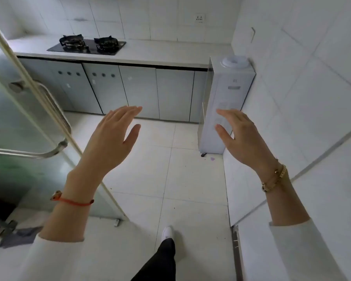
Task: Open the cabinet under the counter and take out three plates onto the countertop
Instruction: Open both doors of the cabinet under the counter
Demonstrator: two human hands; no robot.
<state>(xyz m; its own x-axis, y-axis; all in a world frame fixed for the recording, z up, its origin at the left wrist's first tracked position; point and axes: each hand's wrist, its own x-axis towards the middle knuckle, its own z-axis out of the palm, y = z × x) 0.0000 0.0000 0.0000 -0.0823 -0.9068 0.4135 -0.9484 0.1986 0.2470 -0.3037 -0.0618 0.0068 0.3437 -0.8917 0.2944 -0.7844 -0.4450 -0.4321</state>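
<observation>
Approaching the closed cabinets

The table [170, 55] spans 12 o'clock; beneath it the cabinet doors [138, 92] stay shut, plates unseen. Left hand [111, 134] and right hand [241, 136] hover spread and empty at 11 and 1 o'clock, probably readying to reach.

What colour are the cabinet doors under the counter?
Pale grey-blue, glossy, with thin dark seams between the cabinet doors; clearest in the head view.
</observation>
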